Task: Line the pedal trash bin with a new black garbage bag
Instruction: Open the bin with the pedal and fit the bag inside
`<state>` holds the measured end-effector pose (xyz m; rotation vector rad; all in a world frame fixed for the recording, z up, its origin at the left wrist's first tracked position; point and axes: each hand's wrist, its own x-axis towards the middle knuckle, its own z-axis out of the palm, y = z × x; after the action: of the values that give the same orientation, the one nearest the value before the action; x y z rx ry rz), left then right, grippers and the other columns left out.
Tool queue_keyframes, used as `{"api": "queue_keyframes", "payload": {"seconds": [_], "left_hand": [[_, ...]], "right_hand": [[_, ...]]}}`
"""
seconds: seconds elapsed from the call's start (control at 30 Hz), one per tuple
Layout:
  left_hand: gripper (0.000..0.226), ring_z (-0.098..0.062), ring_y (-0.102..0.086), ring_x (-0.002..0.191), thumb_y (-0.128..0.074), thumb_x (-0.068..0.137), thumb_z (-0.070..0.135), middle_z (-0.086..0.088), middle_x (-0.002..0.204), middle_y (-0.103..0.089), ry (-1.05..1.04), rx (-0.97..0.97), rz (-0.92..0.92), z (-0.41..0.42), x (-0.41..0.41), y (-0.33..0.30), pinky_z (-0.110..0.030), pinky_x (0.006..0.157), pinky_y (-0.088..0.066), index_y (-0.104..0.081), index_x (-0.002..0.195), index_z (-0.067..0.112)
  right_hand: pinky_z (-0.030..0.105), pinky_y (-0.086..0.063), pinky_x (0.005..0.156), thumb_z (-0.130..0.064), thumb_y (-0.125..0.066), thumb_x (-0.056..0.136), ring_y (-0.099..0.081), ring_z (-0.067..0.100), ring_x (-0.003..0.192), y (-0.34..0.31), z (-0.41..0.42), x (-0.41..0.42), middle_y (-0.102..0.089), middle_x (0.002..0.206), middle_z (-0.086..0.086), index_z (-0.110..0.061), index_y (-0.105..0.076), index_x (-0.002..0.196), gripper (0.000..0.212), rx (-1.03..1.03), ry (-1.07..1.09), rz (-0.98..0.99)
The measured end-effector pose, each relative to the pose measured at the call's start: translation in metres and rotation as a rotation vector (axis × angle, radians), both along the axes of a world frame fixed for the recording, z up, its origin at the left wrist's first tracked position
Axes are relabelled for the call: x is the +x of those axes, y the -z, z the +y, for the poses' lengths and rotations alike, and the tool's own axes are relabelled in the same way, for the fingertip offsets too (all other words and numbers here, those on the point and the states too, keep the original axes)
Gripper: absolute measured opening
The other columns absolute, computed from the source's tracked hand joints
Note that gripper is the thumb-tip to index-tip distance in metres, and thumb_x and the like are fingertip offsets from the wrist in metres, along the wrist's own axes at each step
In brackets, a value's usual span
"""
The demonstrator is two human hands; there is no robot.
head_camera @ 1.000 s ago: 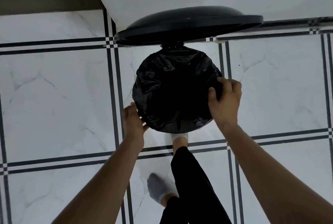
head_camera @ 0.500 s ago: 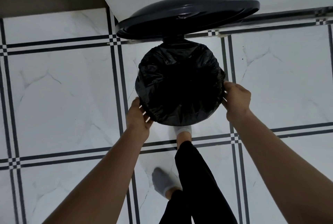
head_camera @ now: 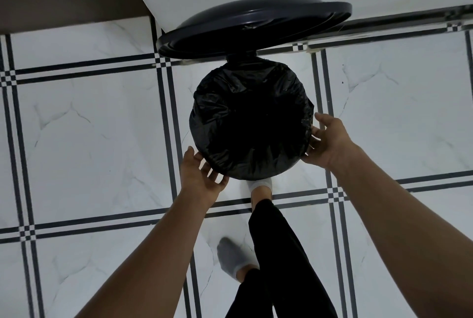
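The lid (head_camera: 253, 27) is held raised over the bin, which stands on the tiled floor (head_camera: 89, 138) near the wall. The black bag (head_camera: 252, 120) is now folded over the whole rim. The right hand (head_camera: 329, 142), which pinched the film a moment ago, is spread open against the side, and the left hand (head_camera: 201, 176) likewise; nothing is gripped. The lining is judged nearly finished.

One pedal bin with one black bag (head_camera: 252, 123) over its rim, one raised lid (head_camera: 253, 27). Two hands: left hand (head_camera: 201, 176), right hand (head_camera: 329, 142). Two socked feet: one white (head_camera: 259, 184), one grey (head_camera: 231, 257).
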<state>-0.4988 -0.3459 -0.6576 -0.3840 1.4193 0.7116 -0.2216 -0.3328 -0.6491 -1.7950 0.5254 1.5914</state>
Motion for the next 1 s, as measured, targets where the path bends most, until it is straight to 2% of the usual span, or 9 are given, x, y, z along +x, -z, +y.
{"api": "queue_keyframes", "payload": {"seconds": [0.13, 0.3, 0.37, 0.47, 0.57, 0.63, 0.8, 0.9, 1.0], "left_hand": [[0.049, -0.035, -0.067, 0.117, -0.053, 0.099, 0.052, -0.013, 0.129, -0.067, -0.099, -0.010, -0.079, 0.002, 0.002, -0.001, -0.054, 0.101, -0.053, -0.064, 0.127, 0.013], [0.047, -0.032, -0.067, 0.115, -0.052, 0.100, 0.051, -0.012, 0.130, -0.065, -0.106, -0.024, -0.025, 0.004, 0.003, 0.002, -0.051, 0.102, -0.053, -0.066, 0.125, 0.013], [0.048, -0.032, -0.064, 0.117, -0.051, 0.098, 0.054, -0.010, 0.127, -0.066, -0.062, -0.046, -0.024, 0.005, 0.003, 0.001, -0.054, 0.103, -0.050, -0.068, 0.125, 0.018], [0.051, -0.036, -0.067, 0.114, -0.054, 0.099, 0.053, -0.014, 0.128, -0.065, -0.131, -0.045, -0.064, 0.005, 0.004, -0.002, -0.053, 0.097, -0.055, -0.064, 0.127, 0.013], [0.050, -0.035, -0.068, 0.112, -0.051, 0.101, 0.051, -0.015, 0.127, -0.064, -0.156, -0.033, -0.039, 0.003, 0.004, 0.000, -0.049, 0.090, -0.059, -0.062, 0.128, 0.010], [0.051, -0.032, -0.067, 0.113, -0.049, 0.101, 0.053, -0.012, 0.126, -0.066, -0.121, -0.027, -0.027, 0.001, 0.003, 0.002, -0.048, 0.093, -0.057, -0.063, 0.129, 0.012], [0.045, -0.036, -0.069, 0.113, -0.065, 0.095, 0.046, -0.015, 0.125, -0.068, -0.085, -0.011, -0.055, 0.000, 0.003, 0.002, -0.051, 0.092, -0.059, -0.067, 0.126, 0.013], [0.032, -0.033, -0.072, 0.109, -0.072, 0.093, 0.030, -0.014, 0.123, -0.070, 0.001, 0.025, 0.030, 0.002, 0.002, 0.003, -0.047, 0.089, -0.061, -0.071, 0.121, 0.015], [0.019, -0.020, -0.070, 0.106, -0.060, 0.101, 0.030, -0.001, 0.119, -0.073, 0.225, 0.009, 0.256, 0.009, 0.000, 0.002, -0.039, 0.089, -0.059, -0.071, 0.117, 0.026]], "right_hand": [[0.044, -0.054, 0.095, -0.037, -0.062, 0.089, -0.067, 0.026, 0.096, 0.003, -0.004, -0.003, -0.065, 0.106, 0.007, -0.012, -0.068, 0.110, 0.033, 0.046, 0.090, 0.032], [0.045, -0.052, 0.094, -0.046, -0.057, 0.089, -0.065, 0.024, 0.106, 0.005, -0.008, -0.005, -0.067, 0.114, 0.004, -0.016, -0.071, 0.114, 0.041, 0.019, 0.069, 0.054], [0.046, -0.056, 0.088, -0.047, -0.054, 0.092, -0.068, 0.029, 0.103, 0.003, -0.009, -0.005, -0.069, 0.115, 0.009, -0.013, -0.068, 0.116, 0.044, 0.049, 0.118, 0.073], [0.045, -0.060, 0.078, -0.044, -0.052, 0.095, -0.071, 0.032, 0.098, 0.002, -0.013, -0.010, -0.068, 0.116, 0.012, -0.007, -0.062, 0.119, 0.045, 0.089, 0.186, 0.090], [0.047, -0.057, 0.089, -0.043, -0.050, 0.096, -0.067, 0.029, 0.112, 0.007, -0.018, -0.015, -0.062, 0.117, 0.008, -0.005, -0.062, 0.123, 0.048, 0.088, 0.216, 0.077], [0.046, -0.053, 0.095, -0.047, -0.051, 0.093, -0.063, 0.027, 0.118, 0.008, -0.020, -0.016, -0.065, 0.118, 0.003, -0.011, -0.066, 0.123, 0.049, 0.056, 0.178, 0.051], [0.053, -0.055, 0.092, -0.043, -0.054, 0.095, -0.069, 0.034, 0.108, 0.011, -0.023, -0.020, -0.068, 0.122, 0.012, -0.011, -0.064, 0.124, 0.045, 0.093, 0.227, 0.054], [0.045, -0.059, 0.086, -0.038, -0.053, 0.095, -0.069, 0.027, 0.107, 0.011, -0.022, -0.021, -0.070, 0.114, 0.004, -0.010, -0.067, 0.115, 0.036, 0.109, 0.156, -0.018], [0.035, -0.053, 0.082, -0.031, -0.052, 0.093, -0.067, 0.017, 0.097, 0.005, -0.020, -0.021, -0.069, 0.096, -0.002, -0.019, -0.068, 0.094, 0.019, 0.063, -0.044, -0.174]]}}
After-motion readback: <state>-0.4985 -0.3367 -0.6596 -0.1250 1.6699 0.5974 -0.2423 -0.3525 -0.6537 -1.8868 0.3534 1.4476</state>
